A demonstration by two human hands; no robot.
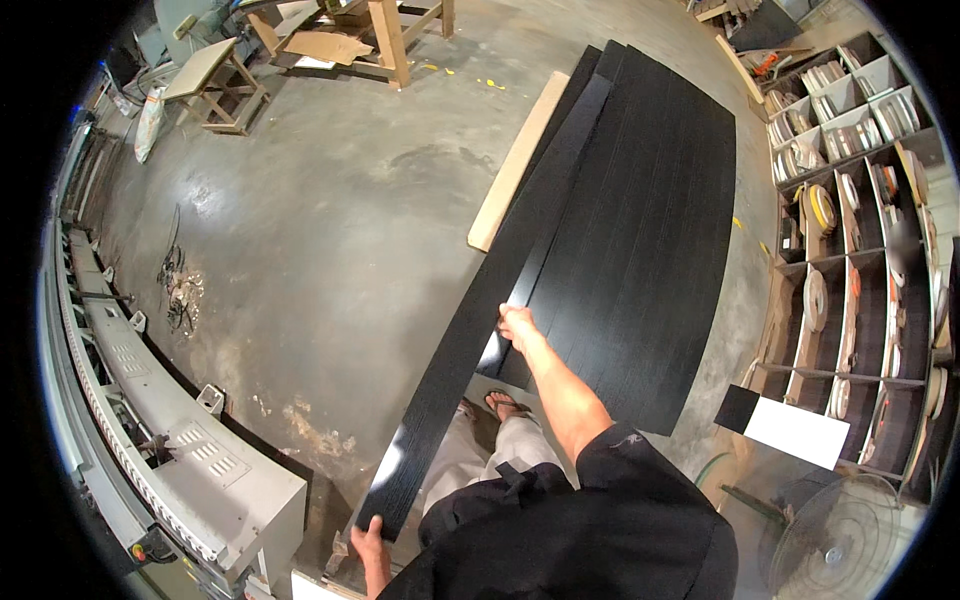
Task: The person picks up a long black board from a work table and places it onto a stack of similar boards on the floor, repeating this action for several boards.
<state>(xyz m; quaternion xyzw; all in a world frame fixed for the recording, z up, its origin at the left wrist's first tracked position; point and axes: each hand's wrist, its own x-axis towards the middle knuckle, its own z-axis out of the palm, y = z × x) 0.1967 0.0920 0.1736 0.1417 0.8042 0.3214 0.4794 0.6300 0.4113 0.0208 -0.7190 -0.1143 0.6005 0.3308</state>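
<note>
A long narrow black board (470,330) runs from near my body up toward the far stack. My left hand (365,540) grips its near end at the lower edge of the view. My right hand (517,322) holds its right edge about halfway along. The board lies tilted over the left side of a stack of wide black wood-grain panels (640,230) on the concrete floor. A pale wooden plank (517,160) lies along the stack's left side. My sandalled foot (503,403) stands beside the stack.
A long grey machine (150,430) with a conveyor rail runs along the left. Shelving (860,250) full of edge-banding rolls stands on the right, with a fan (840,540) and a white panel (795,432) below it. Wooden tables (215,75) stand at the back.
</note>
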